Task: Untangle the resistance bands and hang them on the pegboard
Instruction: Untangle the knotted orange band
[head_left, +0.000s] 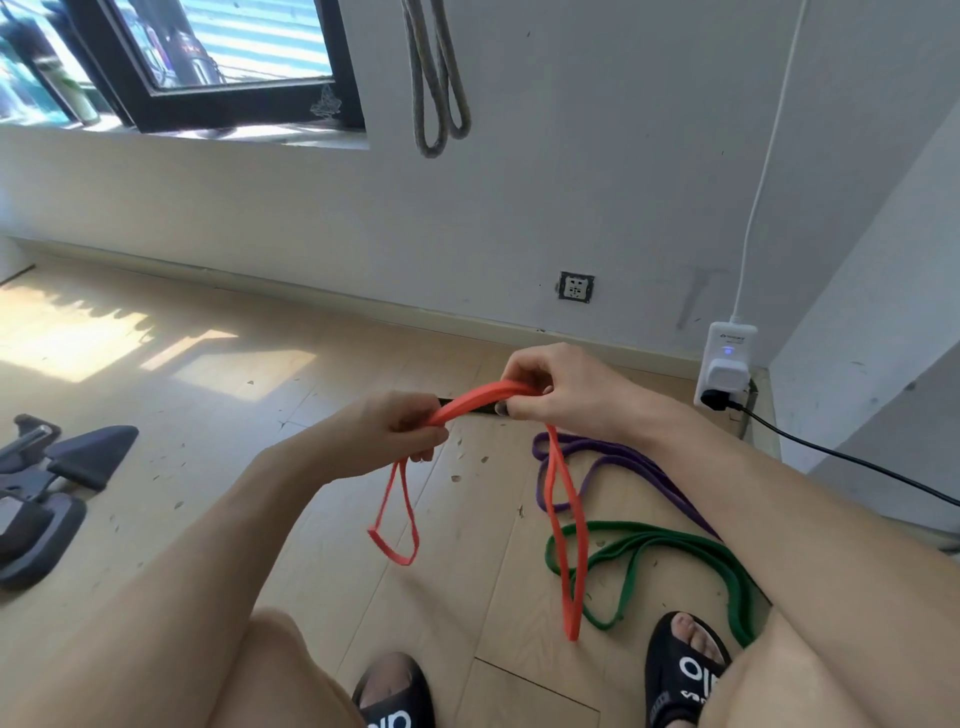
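Pale wood floor (322, 545) runs up to a white wall (571, 182) in a sunlit room, where a person standing in black sandals (683, 670) looks down at both bare arms held out in front. Between the two hands stretches an orange resistance band (480, 397), doubled into a flat bundle. The left hand (395, 431) has its fingers curled round one end of that bundle, and a short orange loop hangs below it, clear of the floor. The right hand (550, 387) pinches the other end with thumb and bent fingers, and a longer orange loop drops from it, hanging down in front of the bands below. On the floor just beneath the right arm lie two more bands: a purple band (613, 462) in loose curves nearer the wall, and a green band (649, 545) looped beside the right foot; the hanging orange loop crosses in front of both. A grey band (439, 93) already hangs high on the wall, its two loops side by side; what holds it lies above the top edge of the view. Low on the wall sit a socket (575, 287) and a white charger (727, 364) with a white cable (769, 156) running up and a black cord (841, 457) trailing right. Dark exercise gear (47, 483) rests on the floor at left, below a black-framed window (218, 62).
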